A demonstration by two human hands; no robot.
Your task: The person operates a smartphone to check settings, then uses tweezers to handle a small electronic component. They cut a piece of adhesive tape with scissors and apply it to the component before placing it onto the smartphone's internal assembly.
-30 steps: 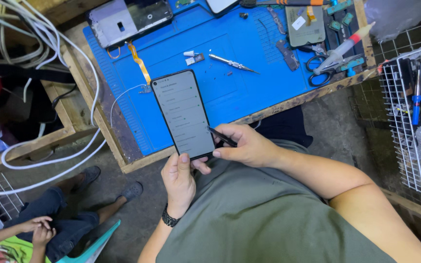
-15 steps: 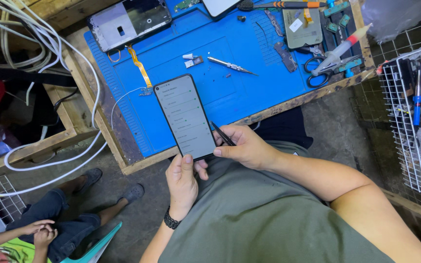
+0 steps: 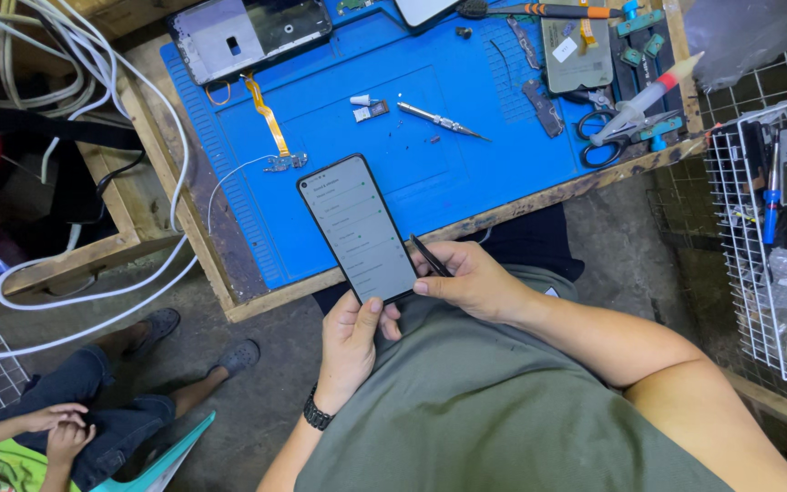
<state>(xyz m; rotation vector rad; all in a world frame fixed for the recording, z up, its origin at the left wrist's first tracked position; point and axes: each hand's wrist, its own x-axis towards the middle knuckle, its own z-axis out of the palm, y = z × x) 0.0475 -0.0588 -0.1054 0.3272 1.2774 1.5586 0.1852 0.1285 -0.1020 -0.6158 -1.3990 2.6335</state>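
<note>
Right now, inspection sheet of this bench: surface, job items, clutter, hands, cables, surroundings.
Surface: blue mat on a worn wooden bench.
Job's things: phone, screen lit, held over the bench edge; thin black tool in the right hand.
Clutter: opened phone with orange flex, tweezers, scissors, syringe, screwdriver, small parts.
Grippers: left hand grips the phone's lower end, thumb on the screen; right hand steadies its side.
Cables: white cables loop off the bench's left; thin white lead on the mat.
Surroundings: wire basket at right; another person's hands lower left.
</note>
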